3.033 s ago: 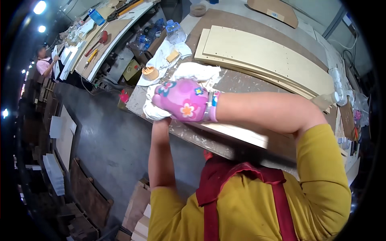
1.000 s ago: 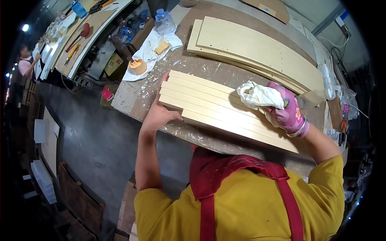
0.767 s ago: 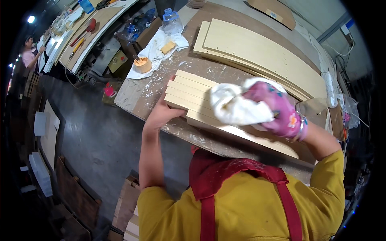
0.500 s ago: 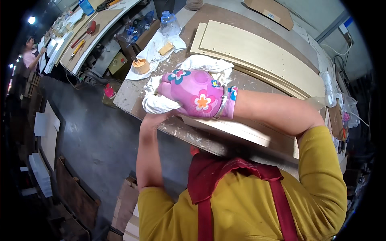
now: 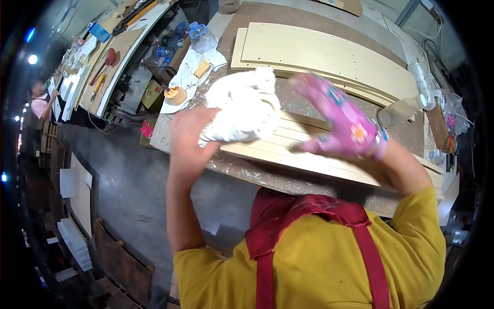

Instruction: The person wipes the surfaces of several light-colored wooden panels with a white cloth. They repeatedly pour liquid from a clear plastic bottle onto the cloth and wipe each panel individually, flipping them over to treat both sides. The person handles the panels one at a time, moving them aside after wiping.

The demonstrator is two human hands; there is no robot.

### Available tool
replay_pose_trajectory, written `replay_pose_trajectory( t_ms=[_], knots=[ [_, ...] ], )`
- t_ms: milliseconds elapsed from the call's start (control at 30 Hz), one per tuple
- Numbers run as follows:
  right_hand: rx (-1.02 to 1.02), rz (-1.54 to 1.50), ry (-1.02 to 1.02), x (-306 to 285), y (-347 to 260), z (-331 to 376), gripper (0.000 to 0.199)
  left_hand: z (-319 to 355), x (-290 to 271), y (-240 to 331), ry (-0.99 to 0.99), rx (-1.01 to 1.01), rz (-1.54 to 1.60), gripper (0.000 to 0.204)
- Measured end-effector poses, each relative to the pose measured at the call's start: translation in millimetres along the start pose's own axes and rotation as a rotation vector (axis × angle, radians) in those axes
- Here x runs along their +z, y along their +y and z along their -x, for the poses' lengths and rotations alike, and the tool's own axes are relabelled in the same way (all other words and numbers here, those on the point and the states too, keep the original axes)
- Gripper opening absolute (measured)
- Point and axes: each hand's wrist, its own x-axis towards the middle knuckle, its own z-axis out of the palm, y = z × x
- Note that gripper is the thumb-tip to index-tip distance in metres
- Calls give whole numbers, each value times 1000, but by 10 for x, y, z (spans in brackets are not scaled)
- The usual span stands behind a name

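My bare left hand (image 5: 194, 138) grips a bunched white cloth (image 5: 241, 105) at the left end of a row of pale wooden strips (image 5: 303, 140). Its fingers wrap partly under and behind the cloth. In a pink flowered glove, my right hand (image 5: 339, 119) hovers over the strips, thumb and fingers spread apart with nothing between them. It is slightly blurred. Beyond it lie stacked pale boards (image 5: 329, 56) with small drilled holes. A translucent bottle (image 5: 401, 110) lies on its side past my right wrist.
A tub of orange-tan paste (image 5: 175, 95) and a tan block (image 5: 202, 68) sit on a white rag (image 5: 182, 77) at the bench's left corner. Behind them stands a clear jug (image 5: 202, 38). Another bench (image 5: 121, 49) with tools is at far left, where a person (image 5: 41, 103) stands.
My right hand has let go of the white cloth and moved right, opening over the strips. The cloth stays in my left hand, and the wooden strips are more exposed.
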Motion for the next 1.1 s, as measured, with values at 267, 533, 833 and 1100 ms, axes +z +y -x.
replay_pose_trajectory(
  t_ms=[267, 533, 833, 1100],
  knots=[
    [-49, 23, -357, 30, -99, 370, 71, -43, 205, 511, -193, 223, -289, 25],
    [-53, -41, -264, 21, -36, 425, 73, -82, 57, 80, -39, 107, -652, 23],
    [-14, -8, -254, -7, -82, 465, 64, -147, -158, -59, -188, -80, -833, 28],
    [-51, -44, -247, 25, -45, 487, 65, -40, 193, 252, -4, 103, -760, 24]
  ],
)
